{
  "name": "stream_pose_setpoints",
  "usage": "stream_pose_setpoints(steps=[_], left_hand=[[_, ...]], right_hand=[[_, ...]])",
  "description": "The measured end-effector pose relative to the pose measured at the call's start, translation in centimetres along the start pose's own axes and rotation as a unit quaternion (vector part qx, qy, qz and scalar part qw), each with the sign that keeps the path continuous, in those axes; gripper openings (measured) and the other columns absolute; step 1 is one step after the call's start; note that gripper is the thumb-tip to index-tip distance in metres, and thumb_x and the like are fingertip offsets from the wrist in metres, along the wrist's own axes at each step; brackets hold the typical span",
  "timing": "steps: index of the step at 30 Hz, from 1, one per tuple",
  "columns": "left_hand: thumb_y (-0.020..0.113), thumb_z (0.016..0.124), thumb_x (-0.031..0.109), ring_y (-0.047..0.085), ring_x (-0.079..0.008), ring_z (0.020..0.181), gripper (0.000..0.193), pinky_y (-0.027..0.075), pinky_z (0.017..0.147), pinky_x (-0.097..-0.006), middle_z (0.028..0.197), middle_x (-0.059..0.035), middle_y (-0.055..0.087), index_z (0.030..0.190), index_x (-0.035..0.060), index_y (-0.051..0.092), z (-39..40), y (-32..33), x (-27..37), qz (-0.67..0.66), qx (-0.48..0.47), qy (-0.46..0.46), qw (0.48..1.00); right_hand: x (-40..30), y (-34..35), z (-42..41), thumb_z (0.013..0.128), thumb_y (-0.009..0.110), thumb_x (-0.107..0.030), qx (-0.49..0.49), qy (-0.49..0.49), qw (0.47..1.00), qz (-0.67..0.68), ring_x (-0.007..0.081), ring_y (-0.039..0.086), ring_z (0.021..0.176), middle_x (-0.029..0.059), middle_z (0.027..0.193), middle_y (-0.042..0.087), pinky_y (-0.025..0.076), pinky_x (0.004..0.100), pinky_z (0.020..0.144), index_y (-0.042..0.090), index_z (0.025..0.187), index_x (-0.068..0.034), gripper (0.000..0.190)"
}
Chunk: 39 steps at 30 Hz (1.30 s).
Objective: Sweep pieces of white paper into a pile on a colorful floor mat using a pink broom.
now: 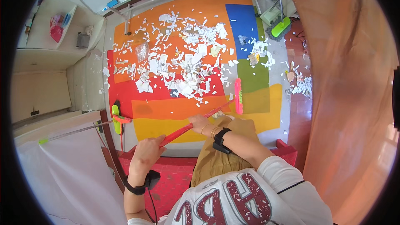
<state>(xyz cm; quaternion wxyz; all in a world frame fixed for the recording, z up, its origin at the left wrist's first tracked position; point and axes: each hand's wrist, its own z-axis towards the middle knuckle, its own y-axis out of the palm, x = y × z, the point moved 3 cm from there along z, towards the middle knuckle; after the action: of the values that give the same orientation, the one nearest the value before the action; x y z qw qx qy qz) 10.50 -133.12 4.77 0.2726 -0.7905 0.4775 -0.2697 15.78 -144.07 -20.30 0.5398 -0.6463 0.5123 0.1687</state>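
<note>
Both my hands grip the red handle of a broom (178, 133). My left hand (148, 150) closes around its upper end, and my right hand (200, 124) holds it farther down, in front of my legs. The handle slants away to the right, ending in a pink broom head (238, 96) with green-tipped bristles at the edge of the olive floor patch. Ahead of the broom, torn paper scraps (190, 65) lie thickly scattered over the orange and red floor. A clear plastic wrapper (142, 52) rests among them.
A green mop (281, 28) leans at the back right. At left are another green mop head (116, 115) and an orange brush head (122, 118). Shelves (73, 26) line the left wall; a whiteboard on a wheeled stand (128, 20) spans the back. More scraps (301, 87) lie by the orange curtain (347, 84).
</note>
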Motion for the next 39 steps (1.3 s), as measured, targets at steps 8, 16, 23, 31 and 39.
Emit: stream_pose_setpoints(steps=[8,16,23,31,39], left_hand=[[0.061,0.067,0.010,0.056,-0.0317,0.070,0.039,0.045,0.061,-0.0384,0.074,-0.0152,0.056,0.104,0.0076,0.051,-5.7,-5.1,-0.9,0.005,0.099,-0.085,0.991],[0.060,0.068,0.010,0.055,-0.0321,0.072,0.037,0.044,0.063,-0.0394,0.076,-0.0154,0.057,0.104,0.0055,0.052,-4.3,-4.6,-0.9,-0.034,0.062,-0.040,0.997],[0.060,0.069,0.013,0.055,-0.0333,0.073,0.035,0.043,0.064,-0.0409,0.075,-0.0171,0.057,0.102,0.0053,0.052,0.3,-2.9,-0.5,-0.018,0.026,-0.018,0.999],[0.060,0.066,0.010,0.057,-0.0326,0.072,0.039,0.044,0.064,-0.0377,0.075,-0.0173,0.058,0.104,0.0066,0.053,-5.3,-6.2,-0.4,-0.047,0.096,-0.107,0.989],[0.060,0.067,0.011,0.057,-0.0323,0.073,0.043,0.045,0.065,-0.0350,0.078,-0.0183,0.058,0.109,0.0070,0.051,1.0,-8.6,4.1,-0.105,0.072,-0.101,0.987]], right_hand=[[-8.9,-2.2,5.5,0.061,0.062,-0.013,0.162,-0.162,0.973,0.037,0.0331,0.052,0.078,0.0141,0.078,0.054,0.044,0.0418,0.063,0.048,0.079,-0.004,0.024],[-6.5,-2.4,3.0,0.064,0.060,-0.013,0.085,-0.065,0.994,-0.010,0.0316,0.052,0.086,0.0125,0.084,0.057,0.045,0.0432,0.066,0.052,0.083,-0.005,0.022],[-1.1,-1.3,3.5,0.064,0.059,-0.012,0.016,-0.003,1.000,0.009,0.0340,0.054,0.084,0.0149,0.083,0.058,0.046,0.0437,0.066,0.053,0.083,-0.004,0.022],[-9.6,-5.8,5.3,0.065,0.057,-0.012,0.074,-0.134,0.988,0.006,0.0299,0.055,0.084,0.0119,0.083,0.058,0.046,0.0438,0.064,0.053,0.081,-0.005,0.018],[-1.7,-13.6,3.9,0.065,0.056,-0.010,0.123,-0.046,0.987,-0.088,0.0231,0.052,0.086,0.0061,0.086,0.056,0.042,0.0467,0.063,0.052,0.082,-0.007,0.017]])
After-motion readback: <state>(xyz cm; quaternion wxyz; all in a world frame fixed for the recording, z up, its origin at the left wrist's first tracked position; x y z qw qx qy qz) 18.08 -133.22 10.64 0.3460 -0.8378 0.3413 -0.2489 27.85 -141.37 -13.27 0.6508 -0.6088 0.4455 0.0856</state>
